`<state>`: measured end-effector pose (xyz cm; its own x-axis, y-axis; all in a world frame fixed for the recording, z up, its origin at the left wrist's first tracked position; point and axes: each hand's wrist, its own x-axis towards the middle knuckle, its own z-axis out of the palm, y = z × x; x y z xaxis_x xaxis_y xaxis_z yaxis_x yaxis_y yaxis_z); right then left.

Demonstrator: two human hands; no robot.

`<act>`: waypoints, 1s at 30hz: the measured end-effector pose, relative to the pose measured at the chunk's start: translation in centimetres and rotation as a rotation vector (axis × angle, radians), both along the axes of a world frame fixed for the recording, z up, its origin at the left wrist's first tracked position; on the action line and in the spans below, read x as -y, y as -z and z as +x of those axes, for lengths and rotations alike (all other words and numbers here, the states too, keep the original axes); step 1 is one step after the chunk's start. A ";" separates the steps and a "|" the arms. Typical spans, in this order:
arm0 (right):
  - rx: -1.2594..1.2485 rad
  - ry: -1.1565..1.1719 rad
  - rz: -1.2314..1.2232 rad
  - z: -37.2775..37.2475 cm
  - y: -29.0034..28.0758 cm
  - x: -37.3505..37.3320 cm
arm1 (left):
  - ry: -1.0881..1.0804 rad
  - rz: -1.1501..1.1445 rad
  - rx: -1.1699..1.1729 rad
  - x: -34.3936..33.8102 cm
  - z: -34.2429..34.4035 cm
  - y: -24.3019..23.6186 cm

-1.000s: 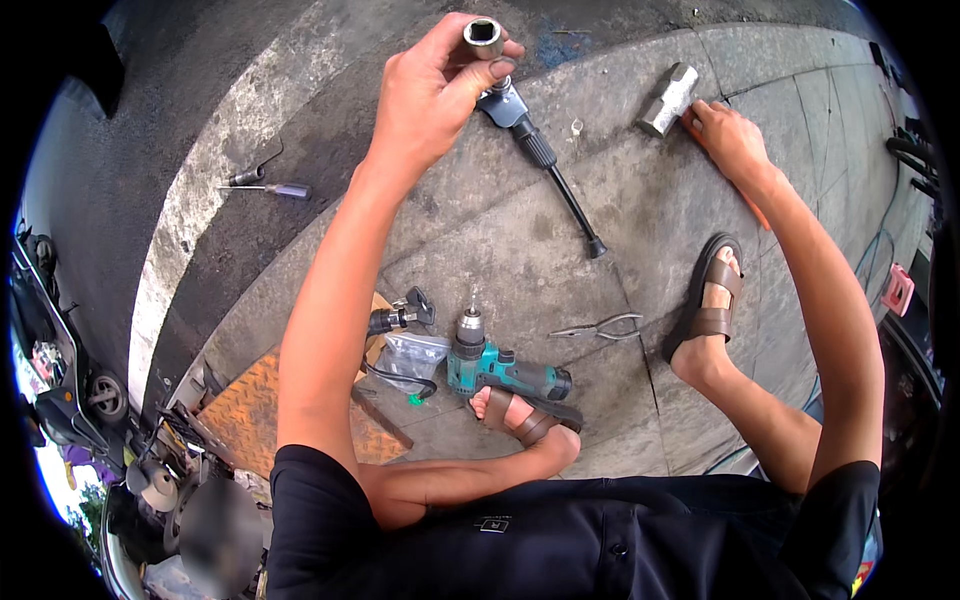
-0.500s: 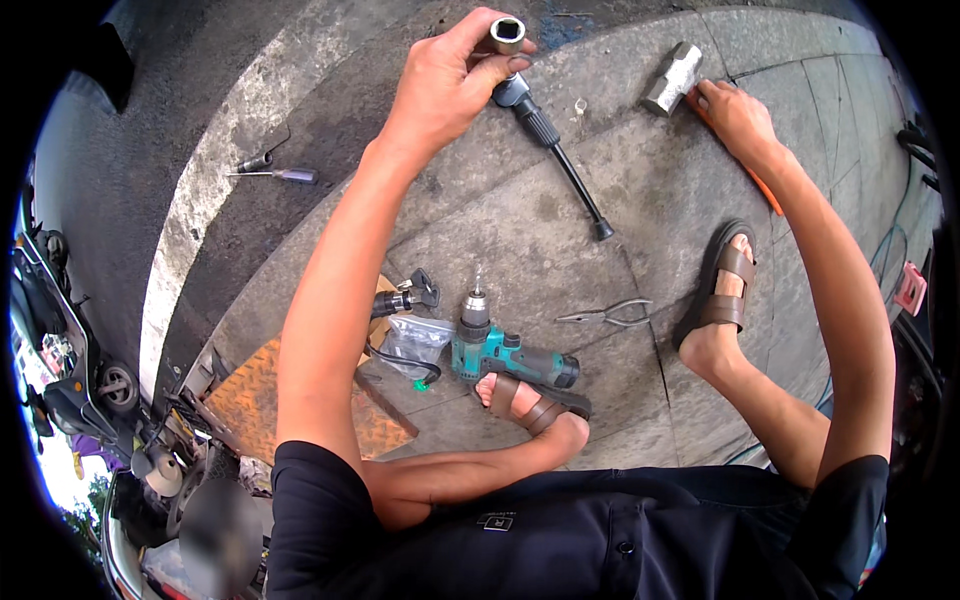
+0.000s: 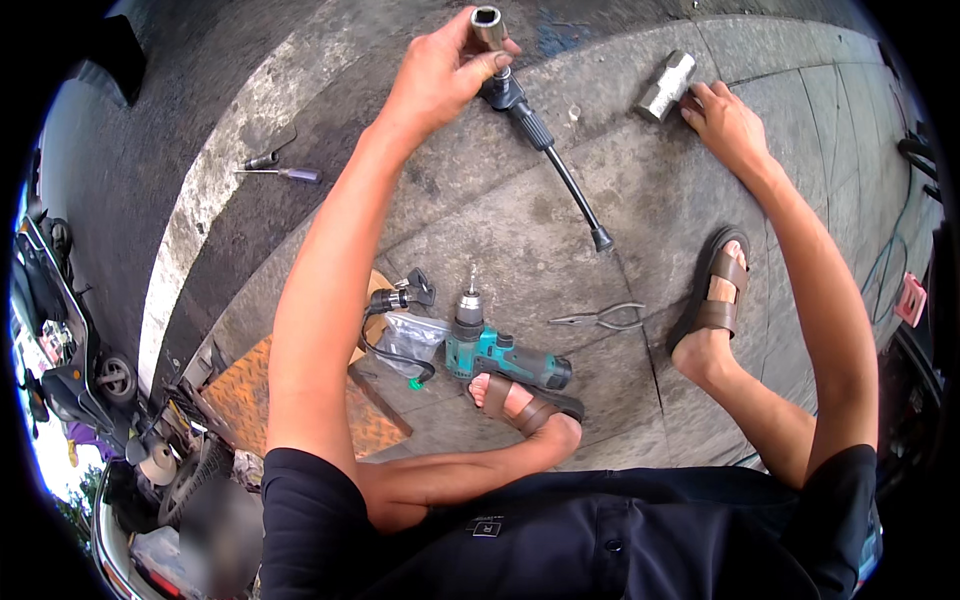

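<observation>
Left arm reaches nearly straight up the view; left hand (image 3: 428,82) is closed in a pinch, thumb and fingers around a steel socket (image 3: 488,28), its opening facing the camera. Black wrench (image 3: 533,128) sits just below those fingers, its thin rod slanting down and right between the hands; cannot tell whether the rod's end touches the paved floor (image 3: 480,225). Right arm bends inward; right hand (image 3: 730,125) is curled on the hammer (image 3: 666,87), just behind its steel head, handle hidden. Pliers (image 3: 605,317) and teal drill (image 3: 500,357) lie nearer the body
</observation>
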<state>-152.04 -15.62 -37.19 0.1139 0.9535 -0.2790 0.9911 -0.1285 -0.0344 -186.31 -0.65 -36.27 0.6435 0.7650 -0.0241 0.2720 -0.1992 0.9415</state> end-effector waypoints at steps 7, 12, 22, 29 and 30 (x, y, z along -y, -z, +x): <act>-0.582 -0.184 0.425 -10.2 -8.1 -6.1 | 0.046 0.054 -0.106 0.5 0.3 -0.7; -0.460 -0.538 0.409 -16.6 -11.5 -10.7 | 0.046 0.126 -0.253 -0.4 0.2 -1.3; -0.367 -0.551 0.265 -18.0 -9.9 -13.2 | 0.037 0.049 -0.155 0.2 -0.4 0.8; -0.297 -0.649 0.266 -18.1 -9.7 -14.1 | -0.131 0.160 -0.280 2.0 0.4 1.2; -0.295 -0.645 0.265 -17.9 -9.6 -14.0 | -0.152 0.160 -0.318 2.4 0.7 1.2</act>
<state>-169.96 -1.58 -27.61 -0.5328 0.8455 0.0363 0.8122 0.5229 -0.2587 -185.57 -3.07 -37.52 0.5024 0.8613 -0.0765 0.5830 -0.2721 0.7656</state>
